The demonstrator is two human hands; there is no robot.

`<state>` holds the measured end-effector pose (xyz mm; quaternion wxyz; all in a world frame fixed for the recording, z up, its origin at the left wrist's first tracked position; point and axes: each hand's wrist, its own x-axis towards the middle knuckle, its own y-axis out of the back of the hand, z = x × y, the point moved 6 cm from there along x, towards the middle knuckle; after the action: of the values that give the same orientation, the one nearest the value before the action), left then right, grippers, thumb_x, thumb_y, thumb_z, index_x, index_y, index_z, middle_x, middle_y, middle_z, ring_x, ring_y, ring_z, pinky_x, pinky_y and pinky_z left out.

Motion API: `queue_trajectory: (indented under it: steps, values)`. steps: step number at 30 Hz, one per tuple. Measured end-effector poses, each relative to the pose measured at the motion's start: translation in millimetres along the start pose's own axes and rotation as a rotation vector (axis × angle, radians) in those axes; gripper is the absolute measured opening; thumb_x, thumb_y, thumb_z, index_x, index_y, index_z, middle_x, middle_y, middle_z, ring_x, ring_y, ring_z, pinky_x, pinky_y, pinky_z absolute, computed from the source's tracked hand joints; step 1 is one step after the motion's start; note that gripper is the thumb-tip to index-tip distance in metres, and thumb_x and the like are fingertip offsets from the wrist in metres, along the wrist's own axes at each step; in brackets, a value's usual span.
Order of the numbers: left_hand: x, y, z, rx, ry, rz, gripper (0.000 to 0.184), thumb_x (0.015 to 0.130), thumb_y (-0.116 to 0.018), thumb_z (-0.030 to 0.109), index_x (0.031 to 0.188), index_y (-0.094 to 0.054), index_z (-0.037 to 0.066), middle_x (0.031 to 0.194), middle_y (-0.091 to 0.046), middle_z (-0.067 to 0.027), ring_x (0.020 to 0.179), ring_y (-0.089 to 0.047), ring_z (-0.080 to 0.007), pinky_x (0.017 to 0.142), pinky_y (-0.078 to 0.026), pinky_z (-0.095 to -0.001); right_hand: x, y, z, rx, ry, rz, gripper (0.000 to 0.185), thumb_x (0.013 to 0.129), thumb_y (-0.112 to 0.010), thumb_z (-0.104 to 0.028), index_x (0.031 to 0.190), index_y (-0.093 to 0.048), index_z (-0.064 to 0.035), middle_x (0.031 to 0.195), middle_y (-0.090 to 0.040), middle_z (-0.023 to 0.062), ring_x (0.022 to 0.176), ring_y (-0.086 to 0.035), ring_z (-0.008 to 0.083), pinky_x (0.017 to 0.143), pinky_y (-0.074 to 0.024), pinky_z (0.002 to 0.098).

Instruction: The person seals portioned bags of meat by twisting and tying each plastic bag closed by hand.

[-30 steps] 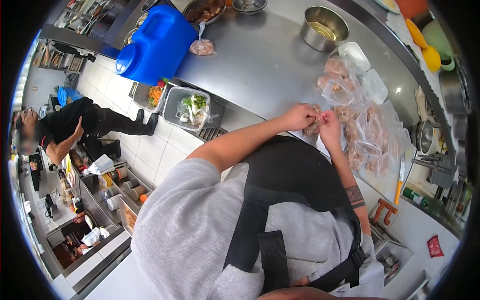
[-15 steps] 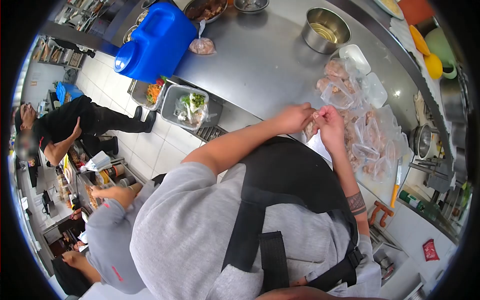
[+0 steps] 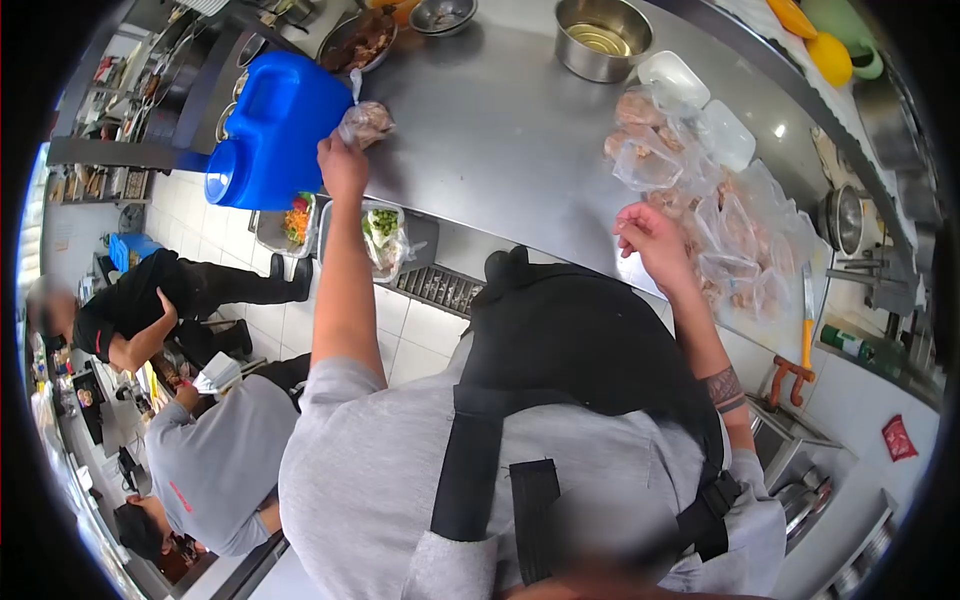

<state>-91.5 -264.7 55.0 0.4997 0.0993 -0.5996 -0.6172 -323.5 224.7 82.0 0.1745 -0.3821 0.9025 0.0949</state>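
My left hand (image 3: 345,166) reaches far out, its fingers closed on a small clear plastic bag of meat (image 3: 370,122) beside a blue jug (image 3: 285,125). A knotted bag top stands up just behind it; I cannot tell whether two bags overlap there. My right hand (image 3: 652,238) hovers by the near edge of the steel counter (image 3: 490,130), fingers bent and slightly apart, with nothing visible in them. Close to it lie several clear plastic bags (image 3: 735,240) with pale pink meat, some on a white cutting board (image 3: 745,322).
A steel pot (image 3: 603,40) and white foam trays (image 3: 725,135) stand on the counter. An orange-handled knife (image 3: 807,330) lies at the right. Below the counter edge are tubs of vegetable scraps (image 3: 375,235). Two people (image 3: 215,455) are at the left.
My left hand has left my right hand and swung across to the blue jug with a small bag. My right hand stays near the bags, its fingers loosened. The view has shifted slightly.
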Motion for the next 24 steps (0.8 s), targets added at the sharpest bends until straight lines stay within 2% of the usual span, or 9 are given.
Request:
queue_trajectory:
  steps: [3, 7, 9, 11, 13, 16, 20, 23, 24]
  values:
    - [-8, -50, -45, -0.013, -0.089, -0.143, 0.064, 0.086, -0.062, 0.019, 0.148, -0.046, 0.013, 0.128, -0.054, -0.0262, 0.111, -0.057, -0.0483, 0.098, -0.047, -0.0530, -3, -9, 5, -0.030, 0.018, -0.118, 0.011, 0.092, -0.067, -0.011, 0.098, -0.062, -0.0028, 0.084, -0.062, 0.0035, 0.074, -0.059, 0.0116, 0.065, -0.0498, 0.0269]
    - [10, -54, -30, 0.112, 0.068, -0.313, 0.062, 0.085, -0.064, 0.031, 0.143, -0.052, 0.013, 0.128, -0.055, -0.0257, 0.115, -0.055, -0.0461, 0.098, -0.046, -0.0550, -4, 5, -39, -0.362, 0.267, 0.181, 0.018, 0.089, -0.070, -0.012, 0.100, -0.062, -0.0011, 0.085, -0.063, 0.0076, 0.081, -0.064, 0.0216, 0.073, -0.0534, 0.0351]
    - [11, -38, -7, 0.202, 0.052, -0.299, 0.060, 0.084, -0.066, 0.031, 0.140, -0.055, 0.012, 0.128, -0.056, -0.0253, 0.116, -0.055, -0.0453, 0.098, -0.045, -0.0559, -4, 24, -65, -0.619, 0.574, 0.586, 0.020, 0.086, -0.070, -0.013, 0.101, -0.062, -0.0018, 0.089, -0.064, 0.0098, 0.088, -0.065, 0.0313, 0.080, -0.0534, 0.0425]
    - [3, -4, 30, 0.108, 0.216, 0.025, 0.055, 0.080, -0.070, 0.031, 0.130, -0.063, 0.009, 0.122, -0.061, -0.0231, 0.118, -0.054, -0.0436, 0.096, -0.045, -0.0584, 6, 37, -70, -0.665, 0.641, 0.812, 0.020, 0.084, -0.069, -0.012, 0.101, -0.064, -0.0031, 0.091, -0.066, 0.0125, 0.092, -0.065, 0.0383, 0.083, -0.0528, 0.0480]
    - [-11, -44, 74, -0.371, -0.057, 0.047, 0.039, 0.079, -0.072, 0.022, 0.113, -0.071, 0.004, 0.105, -0.068, -0.0204, 0.101, -0.063, -0.0365, 0.090, -0.049, -0.0485, 30, 55, -60, -0.628, 0.615, 0.887, 0.020, 0.083, -0.068, -0.012, 0.102, -0.065, -0.0042, 0.093, -0.069, 0.0144, 0.093, -0.065, 0.0421, 0.084, -0.0521, 0.0512]
    - [-91, -60, 245, -0.964, 0.033, -0.849, 0.042, 0.094, -0.067, 0.029, 0.129, -0.065, 0.005, 0.110, -0.071, -0.0130, 0.092, -0.068, -0.0204, 0.083, -0.054, -0.0350, 75, 62, -34, -0.880, 0.299, 0.480, 0.019, 0.084, -0.063, -0.012, 0.102, -0.067, -0.0057, 0.094, -0.071, 0.0185, 0.093, -0.067, 0.0419, 0.083, -0.0529, 0.0504]
    - [-134, -88, 347, -0.992, 0.005, -0.705, 0.043, 0.095, -0.069, 0.033, 0.125, -0.066, 0.002, 0.100, -0.073, -0.0115, 0.092, -0.069, -0.0163, 0.075, -0.055, -0.0325, 66, 51, -84, -0.921, 0.380, 0.538, 0.017, 0.083, -0.061, -0.013, 0.097, -0.069, -0.0075, 0.090, -0.071, 0.0208, 0.088, -0.068, 0.0420, 0.078, -0.0541, 0.0521]
    - [-92, -43, 373, -0.994, 0.040, -0.933, 0.034, 0.089, -0.073, 0.027, 0.110, -0.071, 0.000, 0.088, -0.074, -0.0105, 0.080, -0.071, -0.0168, 0.069, -0.056, -0.0319, 41, 55, -119, -1.019, 0.398, 0.535, 0.014, 0.083, -0.061, -0.014, 0.092, -0.070, -0.0092, 0.088, -0.072, 0.0196, 0.087, -0.069, 0.0409, 0.076, -0.0545, 0.0524]
    - [-72, -24, 370, -0.897, -0.141, -0.701, 0.027, 0.087, -0.072, 0.021, 0.103, -0.071, 0.000, 0.083, -0.073, -0.0097, 0.074, -0.071, -0.0171, 0.066, -0.055, -0.0313, 32, 54, -130, -1.063, 0.420, 0.523, 0.012, 0.083, -0.061, -0.015, 0.089, -0.070, -0.0100, 0.086, -0.072, 0.0190, 0.087, -0.069, 0.0403, 0.075, -0.0547, 0.0523]
